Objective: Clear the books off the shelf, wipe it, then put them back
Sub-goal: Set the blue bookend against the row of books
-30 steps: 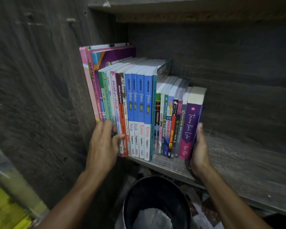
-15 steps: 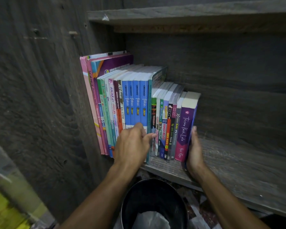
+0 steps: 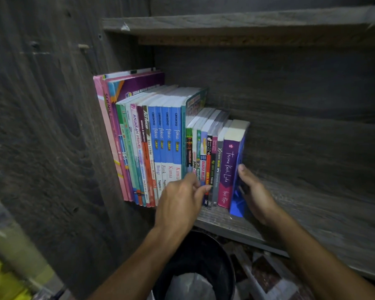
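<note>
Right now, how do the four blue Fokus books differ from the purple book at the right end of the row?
The blue Fokus books stand taller than the purple book. The Fokus books are four thin matching spines mid-row; the purple book is one thicker volume at the end. The right hand rests against the purple book's outer side, not the Fokus books. Both stand on the shelf, spines out.

I read "Terima Kasih Luka" on the purple book (image 3: 228, 167). Left of it, four blue spines (image 3: 167, 135) say "fokus", two reading "Fizik" and "Kimia" below. Further left, a white spine (image 3: 149, 148) says "Teks STPM" and a pale spine (image 3: 136, 131) "ANJAKAN PRIMA".
</note>
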